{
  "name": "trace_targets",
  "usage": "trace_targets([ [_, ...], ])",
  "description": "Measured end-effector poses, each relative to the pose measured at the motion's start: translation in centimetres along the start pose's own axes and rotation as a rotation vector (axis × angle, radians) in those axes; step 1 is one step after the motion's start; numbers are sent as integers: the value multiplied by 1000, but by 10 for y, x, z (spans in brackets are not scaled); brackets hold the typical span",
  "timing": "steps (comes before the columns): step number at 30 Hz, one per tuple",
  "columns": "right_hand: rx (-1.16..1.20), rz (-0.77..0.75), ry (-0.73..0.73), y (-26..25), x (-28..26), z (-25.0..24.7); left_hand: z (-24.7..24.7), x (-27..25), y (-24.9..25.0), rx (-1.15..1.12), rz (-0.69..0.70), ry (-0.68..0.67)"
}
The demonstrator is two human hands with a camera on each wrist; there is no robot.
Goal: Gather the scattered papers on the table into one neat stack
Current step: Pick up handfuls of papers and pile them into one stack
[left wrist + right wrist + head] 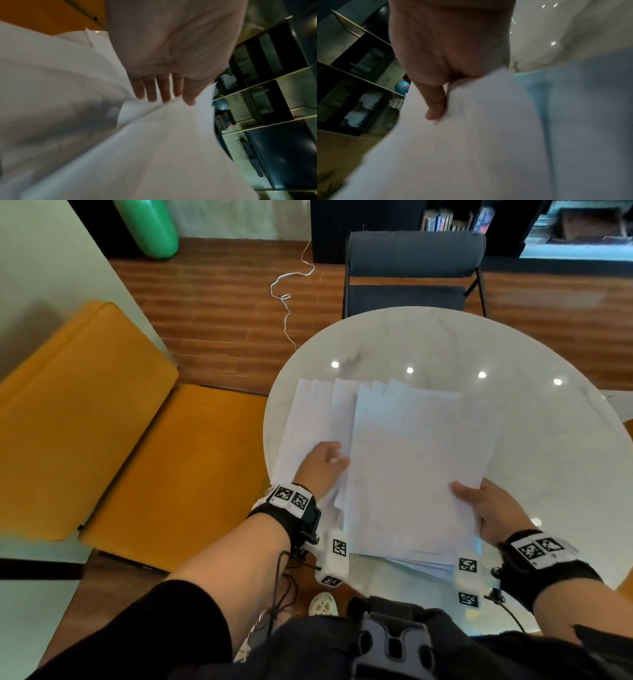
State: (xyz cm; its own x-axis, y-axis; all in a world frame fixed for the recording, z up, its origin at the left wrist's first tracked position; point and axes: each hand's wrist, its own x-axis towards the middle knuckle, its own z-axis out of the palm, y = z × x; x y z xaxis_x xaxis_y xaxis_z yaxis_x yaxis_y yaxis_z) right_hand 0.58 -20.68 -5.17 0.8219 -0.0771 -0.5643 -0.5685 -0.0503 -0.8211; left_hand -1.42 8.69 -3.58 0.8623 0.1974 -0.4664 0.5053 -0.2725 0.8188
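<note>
In the head view, the right hand is seen at the near right corner of the paper bundle, its thumb laid on top and its fingers hidden beneath, so the bundle is held pinched there. The left hand is placed at the bundle's left edge, with fingers tucked under the top sheets. More loose sheets are fanned out to the left of the bundle, under and beyond the left hand, so the left hand is the nearer one to them. The bundle's long axis runs away from the person, across the round, glossy marble-patterned worktop. The sheets are thin, white and limp, with edges stepped and uneven at the far and near ends; squaring is judged to be still needed.

In the left wrist view, blurred by motion, the left hand's fingers are shown nearly straight, slipped into a gap between sheets, with a lifted paper edge lying across their tips.

In the right wrist view, also blurred, the thumb is seen pressed on the top sheet, the paper bowing softly below it. The worktop is visible beyond, to the right.
</note>
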Motion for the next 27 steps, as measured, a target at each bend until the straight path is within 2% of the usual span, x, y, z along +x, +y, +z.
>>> trace_targets([
  [3,-185,-14,77,7,7,-20,-29,17,-13,149,-139,308],
  [5,-234,2,78,16,14,-27,-46,24,-22,251,-295,353],
  [7,-211,32,67,23,17,-30,-52,30,-28,279,-356,337],
  [11,-168,32,120,26,19,-27,-45,33,-29,170,-364,255],
  [14,-147,49,154,27,23,-25,-35,29,-28,168,-335,177],
  [19,-225,36,160,28,27,-30,-32,28,-26,200,-228,273],
  [22,-243,34,155,29,30,-31,-43,31,-23,297,-190,293],
  [27,-216,46,169,28,32,-29,-50,37,-16,334,-254,92],
])
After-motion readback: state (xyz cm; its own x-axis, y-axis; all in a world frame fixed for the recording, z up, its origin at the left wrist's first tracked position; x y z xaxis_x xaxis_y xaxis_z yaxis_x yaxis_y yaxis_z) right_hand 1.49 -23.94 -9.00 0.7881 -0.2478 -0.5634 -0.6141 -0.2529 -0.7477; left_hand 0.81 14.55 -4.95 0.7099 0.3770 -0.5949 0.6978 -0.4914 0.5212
